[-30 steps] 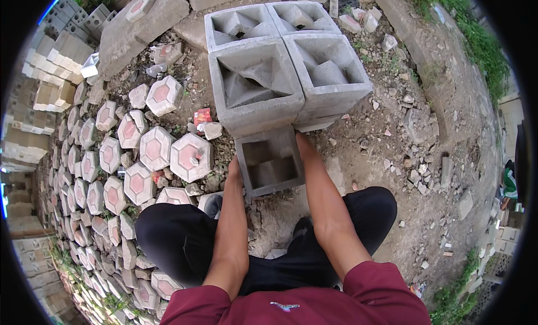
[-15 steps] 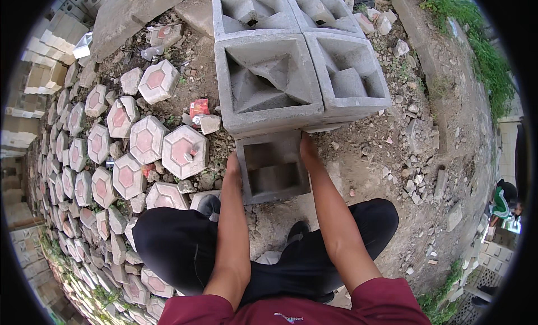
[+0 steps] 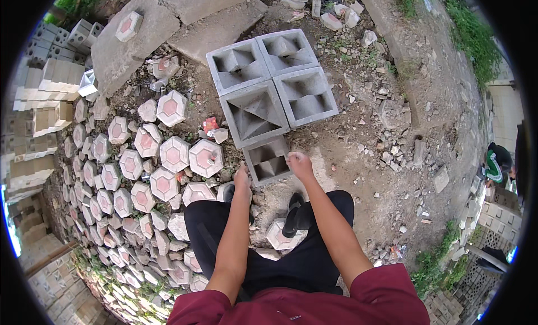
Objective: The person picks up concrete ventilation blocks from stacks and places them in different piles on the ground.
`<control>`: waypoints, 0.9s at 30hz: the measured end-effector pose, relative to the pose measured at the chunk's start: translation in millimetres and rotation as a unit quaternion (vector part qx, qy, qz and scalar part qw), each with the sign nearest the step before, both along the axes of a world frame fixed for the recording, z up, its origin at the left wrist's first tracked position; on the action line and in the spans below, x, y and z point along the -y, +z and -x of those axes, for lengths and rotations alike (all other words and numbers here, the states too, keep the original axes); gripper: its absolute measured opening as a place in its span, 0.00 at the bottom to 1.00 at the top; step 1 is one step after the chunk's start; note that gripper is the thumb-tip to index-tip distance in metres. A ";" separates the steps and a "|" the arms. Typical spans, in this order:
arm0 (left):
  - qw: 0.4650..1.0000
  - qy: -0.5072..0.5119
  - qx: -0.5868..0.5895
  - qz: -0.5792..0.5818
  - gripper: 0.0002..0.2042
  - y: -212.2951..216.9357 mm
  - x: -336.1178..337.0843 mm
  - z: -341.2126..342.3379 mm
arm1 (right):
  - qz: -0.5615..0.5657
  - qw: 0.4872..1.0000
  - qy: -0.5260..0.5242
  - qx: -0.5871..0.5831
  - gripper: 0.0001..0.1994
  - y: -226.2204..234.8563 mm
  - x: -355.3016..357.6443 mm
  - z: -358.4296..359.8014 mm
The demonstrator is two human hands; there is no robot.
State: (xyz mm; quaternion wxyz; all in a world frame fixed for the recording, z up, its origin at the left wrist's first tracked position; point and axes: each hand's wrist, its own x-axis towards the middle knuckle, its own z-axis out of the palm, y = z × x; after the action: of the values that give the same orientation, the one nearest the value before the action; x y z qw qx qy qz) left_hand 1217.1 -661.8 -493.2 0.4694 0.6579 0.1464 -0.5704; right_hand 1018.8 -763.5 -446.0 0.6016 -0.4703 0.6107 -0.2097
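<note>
At your far left, pale concrete blocks stand in piles, and to the right of them a big broken slab lies on the ground. Nearer you, six-sided paving stones with pinkish middles cover the left side in loose rows, and a red scrap lies just beyond them. Your left hand is at the left side of the small grey block; its fingers are too small to make out, so you cannot tell whether it grips. That block sits on the ground in front of you, hollow side up, between your two hands and right by the near side of four larger grey blocks, which stand close together two by two, their angled hollows facing up. Below it, your black boot rests at another paving stone. Your right hand is at the right rim of the small grey block, its fingers curled in narrow; whether they grip the rim, you cannot tell. Farther right, broken stones are scattered over bare dirt, green grass grows near the upper edge, and a person in dark and green clothing is at the far right.
</note>
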 end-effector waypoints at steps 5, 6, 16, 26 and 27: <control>0.978 -0.195 -0.025 0.075 0.20 210.7 0.8 -1.0 | -0.040 0.994 -0.049 0.092 0.15 162.6 -33.4 28.2; 0.975 -0.207 -0.022 0.083 0.19 245.5 -4.8 -10.2 | -0.042 0.993 -0.049 0.097 0.15 196.1 -38.0 29.7; 0.959 -0.225 -0.051 0.167 0.15 471.0 -15.1 -50.3 | 0.098 0.977 -0.078 -0.174 0.21 435.5 -130.1 105.9; 0.830 -0.511 -0.113 0.192 0.19 563.3 26.6 -14.7 | 0.030 0.879 -0.472 0.060 0.15 517.3 -226.1 85.9; 0.818 -0.531 -0.107 0.192 0.19 563.9 34.0 -6.6 | 0.038 0.874 -0.480 0.070 0.15 522.1 -233.6 80.6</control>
State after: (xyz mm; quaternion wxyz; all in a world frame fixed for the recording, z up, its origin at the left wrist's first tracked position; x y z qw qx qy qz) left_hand 1223.8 -695.8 70.7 0.1914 0.4650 -0.2886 -0.8148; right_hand 938.3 -529.9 76.1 0.4501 -0.1258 0.7090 -0.5282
